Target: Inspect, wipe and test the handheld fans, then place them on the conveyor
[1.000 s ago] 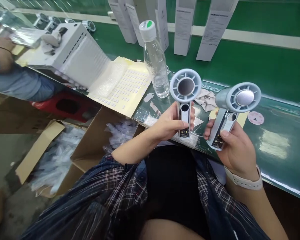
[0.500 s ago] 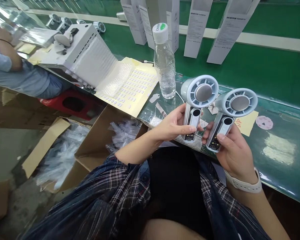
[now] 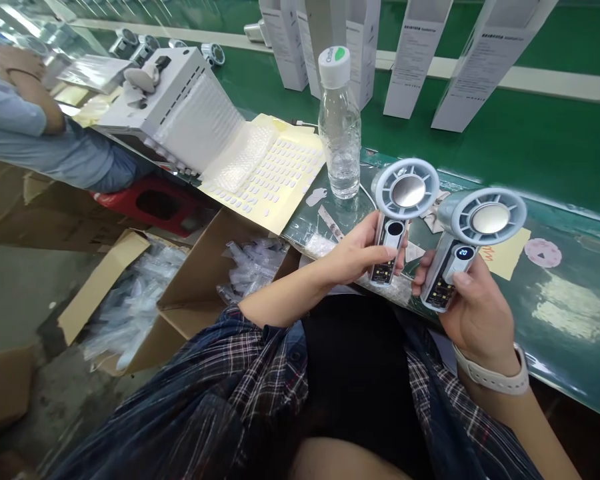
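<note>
My left hand [image 3: 363, 252] is closed around the handle of a light blue handheld fan [image 3: 407, 190], its thumb lying on the front below a dark round display. A matching handheld fan [image 3: 489, 219] is gripped in my right hand [image 3: 480, 300], thumb on the front control. That second fan's display glows with the number 20. Both fans tilt upright side by side, apart from each other, with silver discs in their ringed heads. Behind the left one stands a clear water bottle [image 3: 341, 133] with a white cap. The backs of both handles are hidden.
A yellow sheet of small white stickers [image 3: 290, 170] lies left of the bottle, beside a white box [image 3: 165, 93]. Tall white cartons [image 3: 415, 60] stand behind. Below left, an open cardboard box [image 3: 187, 293] holds clear plastic pieces. Another person's arm [image 3: 35, 100] is at far left.
The right fan's display, dark before, now shows 20. Both hands still hold their fans; the whole view has shifted slightly, with things appearing a little further right.
</note>
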Motion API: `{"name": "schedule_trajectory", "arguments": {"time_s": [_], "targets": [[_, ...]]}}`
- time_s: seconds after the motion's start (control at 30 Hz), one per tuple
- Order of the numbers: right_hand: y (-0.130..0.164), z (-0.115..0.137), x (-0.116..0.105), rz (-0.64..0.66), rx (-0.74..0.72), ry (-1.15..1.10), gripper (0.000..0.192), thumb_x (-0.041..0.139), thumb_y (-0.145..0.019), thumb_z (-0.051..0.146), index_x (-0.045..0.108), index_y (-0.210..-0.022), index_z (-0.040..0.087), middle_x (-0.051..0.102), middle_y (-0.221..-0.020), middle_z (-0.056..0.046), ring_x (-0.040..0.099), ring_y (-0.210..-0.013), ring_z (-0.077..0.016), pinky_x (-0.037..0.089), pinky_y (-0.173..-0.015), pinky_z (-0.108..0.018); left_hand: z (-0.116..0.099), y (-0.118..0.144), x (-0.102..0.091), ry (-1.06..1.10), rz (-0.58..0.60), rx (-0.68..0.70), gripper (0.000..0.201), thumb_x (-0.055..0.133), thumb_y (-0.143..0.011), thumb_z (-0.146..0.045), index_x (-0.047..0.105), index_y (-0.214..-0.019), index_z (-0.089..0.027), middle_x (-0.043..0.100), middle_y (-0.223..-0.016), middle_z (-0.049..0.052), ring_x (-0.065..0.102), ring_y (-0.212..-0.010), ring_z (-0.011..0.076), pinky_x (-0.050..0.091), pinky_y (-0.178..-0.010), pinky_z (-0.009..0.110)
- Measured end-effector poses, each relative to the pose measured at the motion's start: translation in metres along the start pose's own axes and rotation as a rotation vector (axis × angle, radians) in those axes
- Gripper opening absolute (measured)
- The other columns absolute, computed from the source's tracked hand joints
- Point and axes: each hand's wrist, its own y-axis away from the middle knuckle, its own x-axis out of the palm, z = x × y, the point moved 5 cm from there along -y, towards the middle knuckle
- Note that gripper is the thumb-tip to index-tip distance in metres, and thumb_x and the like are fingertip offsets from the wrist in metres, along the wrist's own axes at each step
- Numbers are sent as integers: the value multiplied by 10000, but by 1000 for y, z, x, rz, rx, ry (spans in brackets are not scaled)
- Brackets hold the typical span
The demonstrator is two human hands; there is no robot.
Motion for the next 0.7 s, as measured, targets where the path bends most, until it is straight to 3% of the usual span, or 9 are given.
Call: {"name": "schedule_trajectory", "arguments": {"time_s": [0.1, 0.27, 0.5, 0.7], "targets": [[0, -2, -1, -19, -8, 15, 321, 875, -905, 485, 725, -1070, 254, 736, -955, -30, 685, -685, -172, 611, -526, -282, 5, 0, -2, 5, -44, -45, 594, 870, -851, -550, 507, -1184, -217, 656, -914, -30, 667, -688, 147, 560, -657, 331], [1, -3, 1, 52, -29, 58, 315, 850, -941, 476, 725, -1132, 258, 723, -990, -37, 685, -702, -176, 615, -543, -295, -5, 2, 1, -31, 65, 11, 573, 888, -855, -523, 488, -1130, -219, 670, -1025, -5, 703, -730, 145, 594, -690, 338], [-6, -8, 7, 39, -16, 55, 290, 843, -942, 463, 738, -1132, 270, 723, -1009, -38, 687, -735, -174, 617, -574, -293, 1, -1, -8, -93, 26, 28, 560, 870, -905, -559, 495, -1148, -222, 691, -920, -15, 707, -766, 155, 562, -744, 331], [-7, -9, 4, 41, 10, 52, 246, 801, -942, 450, 726, -1085, 265, 729, -981, -36, 687, -699, -195, 607, -548, -334, 0, -2, -8, -56, -15, -12, 621, 897, -848, -586, 484, -1143, -229, 675, -930, -18, 668, -721, 146, 562, -699, 345]]}}
